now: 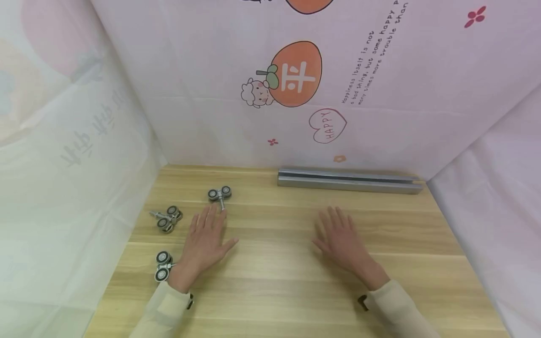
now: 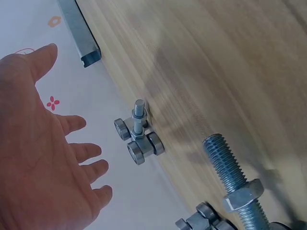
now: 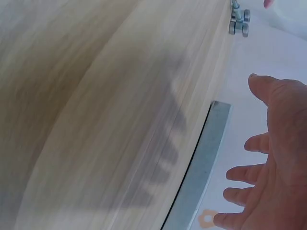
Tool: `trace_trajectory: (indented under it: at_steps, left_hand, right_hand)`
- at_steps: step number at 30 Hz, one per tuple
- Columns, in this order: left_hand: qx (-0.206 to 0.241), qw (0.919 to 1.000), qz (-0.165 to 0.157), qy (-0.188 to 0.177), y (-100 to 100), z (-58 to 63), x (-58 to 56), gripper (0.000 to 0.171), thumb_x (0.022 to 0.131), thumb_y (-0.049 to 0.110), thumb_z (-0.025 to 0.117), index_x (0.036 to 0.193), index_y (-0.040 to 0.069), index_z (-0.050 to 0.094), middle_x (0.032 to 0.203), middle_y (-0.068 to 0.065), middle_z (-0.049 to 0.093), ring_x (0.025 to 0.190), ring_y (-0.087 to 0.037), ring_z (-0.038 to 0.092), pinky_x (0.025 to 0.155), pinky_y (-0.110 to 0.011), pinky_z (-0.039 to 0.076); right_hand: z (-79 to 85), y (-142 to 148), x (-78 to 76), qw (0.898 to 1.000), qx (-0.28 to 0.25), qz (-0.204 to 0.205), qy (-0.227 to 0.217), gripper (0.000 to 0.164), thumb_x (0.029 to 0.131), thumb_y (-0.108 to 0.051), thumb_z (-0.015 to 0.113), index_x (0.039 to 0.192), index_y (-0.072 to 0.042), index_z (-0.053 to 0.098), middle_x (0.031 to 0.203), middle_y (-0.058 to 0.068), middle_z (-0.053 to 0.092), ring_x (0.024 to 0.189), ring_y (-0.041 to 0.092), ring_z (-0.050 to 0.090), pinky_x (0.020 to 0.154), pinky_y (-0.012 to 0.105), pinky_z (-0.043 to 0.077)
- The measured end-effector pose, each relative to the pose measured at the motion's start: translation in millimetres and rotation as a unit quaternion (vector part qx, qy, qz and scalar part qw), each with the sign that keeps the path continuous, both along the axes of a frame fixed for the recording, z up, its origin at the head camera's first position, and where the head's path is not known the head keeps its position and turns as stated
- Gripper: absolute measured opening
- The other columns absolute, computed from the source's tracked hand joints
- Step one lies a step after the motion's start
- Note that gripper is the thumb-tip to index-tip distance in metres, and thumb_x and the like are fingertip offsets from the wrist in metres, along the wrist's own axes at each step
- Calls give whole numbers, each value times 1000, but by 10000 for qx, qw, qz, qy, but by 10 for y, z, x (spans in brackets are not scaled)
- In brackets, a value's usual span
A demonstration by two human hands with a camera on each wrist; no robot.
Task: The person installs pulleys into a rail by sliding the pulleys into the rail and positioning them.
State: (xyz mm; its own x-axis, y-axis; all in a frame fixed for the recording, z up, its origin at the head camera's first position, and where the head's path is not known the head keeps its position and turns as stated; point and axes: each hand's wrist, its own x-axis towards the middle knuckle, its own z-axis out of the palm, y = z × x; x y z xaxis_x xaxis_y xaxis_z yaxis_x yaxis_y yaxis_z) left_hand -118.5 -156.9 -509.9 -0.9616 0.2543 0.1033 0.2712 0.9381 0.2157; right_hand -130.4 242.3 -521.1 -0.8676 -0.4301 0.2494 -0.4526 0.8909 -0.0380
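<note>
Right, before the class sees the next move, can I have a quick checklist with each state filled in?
1. Left hand empty: ok, fingers extended.
2. Right hand empty: ok, fingers extended.
3. Far roller, middle roller and near roller on the table: ok, all towards the left.
4. Metal rail on the table: ok, along the far edge.
5. Roller gripped: not ok, none held.
6. Nut tight on its bolt: cannot tell.

Free tabletop (image 1: 262, 225) between rollers (image 1: 220, 193) and rail (image 1: 349, 184)

The left grip (image 2: 45, 148), thumb outspread, is near a roller (image 2: 140, 144).
</note>
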Motion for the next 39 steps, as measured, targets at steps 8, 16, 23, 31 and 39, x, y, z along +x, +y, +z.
trace_trajectory:
  at_steps: [8, 16, 23, 31, 39]
  left_hand:
    - [40, 9988, -312, 381, 47, 15, -128, 84, 86, 60, 57, 149, 7, 41, 160, -22, 25, 147, -40, 18, 118, -57, 15]
    - [30, 9982, -589, 100, 234, 84, -346, 84, 88, 58, 57, 153, 10, 35, 162, -18, 19, 148, -35, 16, 119, -54, 12]
    - [4, 9972, -727, -159, 465, 142, -647, 80, 89, 55, 56, 153, 12, 35, 160, -18, 26, 146, -36, 24, 118, -52, 20]
    - [177, 9928, -1152, -292, 723, 226, -984, 77, 92, 48, 57, 154, 10, 31, 161, -16, 25, 147, -32, 22, 120, -47, 15]
    - [60, 9911, -1235, -488, 1021, 159, -1343, 73, 93, 48, 53, 152, 10, 34, 161, -14, 27, 147, -30, 22, 120, -45, 15]
  right_hand:
    - [-16, 276, -136, 9996, -75, -52, -278, 75, 89, -46, 62, 144, 1, 43, 146, 31, 42, 134, 49, 36, 106, 68, 30]
    - [51, 679, -392, 9996, -246, -131, 90, 70, 86, -33, 68, 139, 8, 46, 135, 33, 50, 124, 50, 45, 102, 65, 37]
    - [69, 1057, -732, 9958, -642, 438, 486, 64, 79, -18, 73, 131, 10, 50, 127, 33, 52, 113, 50, 51, 89, 63, 46]
    - [58, 1369, -1041, 9967, -719, 364, -107, 62, 82, -19, 73, 133, 7, 48, 137, 37, 43, 128, 53, 37, 99, 67, 38]
    - [30, 1432, -1281, 9967, -642, 435, -255, 78, 81, -22, 76, 141, 11, 39, 140, 37, 38, 129, 54, 34, 102, 68, 34]
